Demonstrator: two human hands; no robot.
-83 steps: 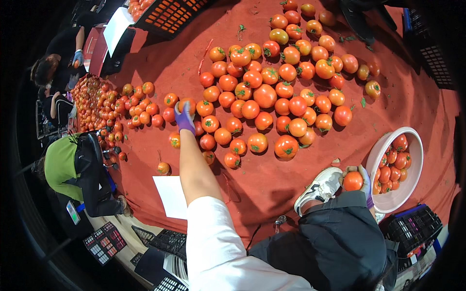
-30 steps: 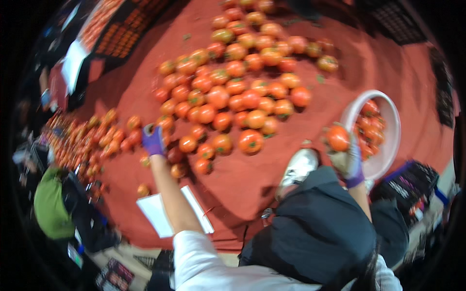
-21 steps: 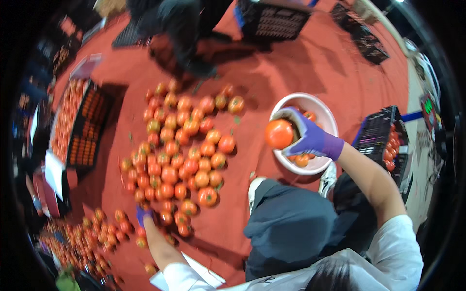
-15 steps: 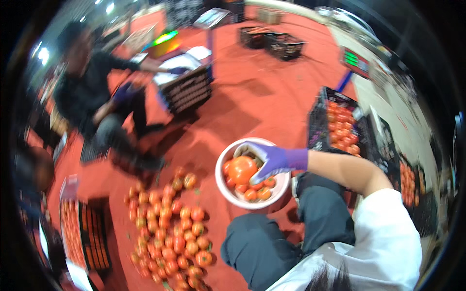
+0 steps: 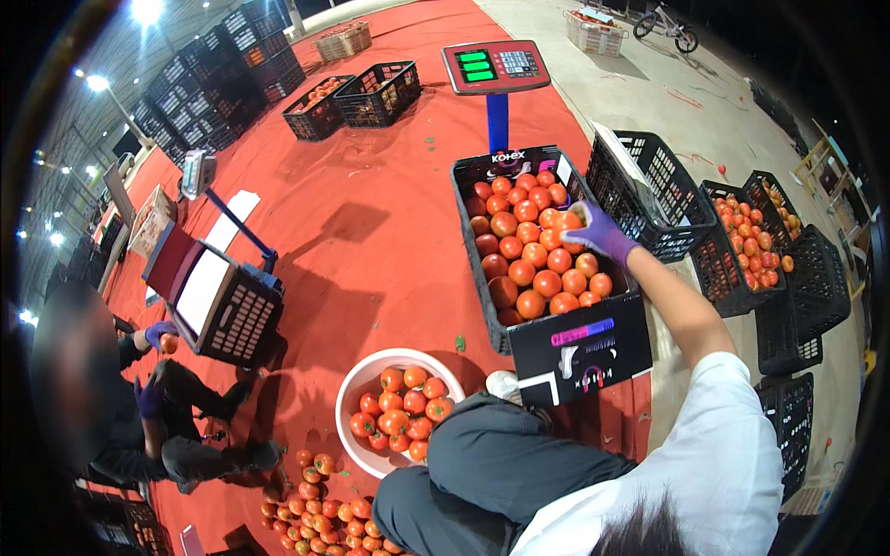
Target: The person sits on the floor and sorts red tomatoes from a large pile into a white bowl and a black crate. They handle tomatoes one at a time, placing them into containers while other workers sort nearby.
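My right hand [image 5: 598,233], in a purple and grey glove, is over the right side of a black crate [image 5: 471,264] full of red tomatoes [image 5: 522,227]. Its fingers are closed round a tomato [image 5: 566,221] that is level with the top layer; whether it rests on the others I cannot tell. Close to my knees stands a white bowl [image 5: 347,393] holding several tomatoes with green stem ends. Loose tomatoes [image 5: 320,524] lie in a heap on the red ground left of my legs. My left hand is out of view.
A red scale display [image 5: 496,67] on a blue post rises behind the crate. Black crates [image 5: 649,195], some with tomatoes, line the right side. At left a co-worker [image 5: 88,389] in purple gloves holds a tomato beside another scale [image 5: 243,306]. More crates [image 5: 378,94] stand farther back.
My right hand has gone from the bowl to the black crate, with a tomato in it both times. The view has swung rightward, bringing the crate to the middle.
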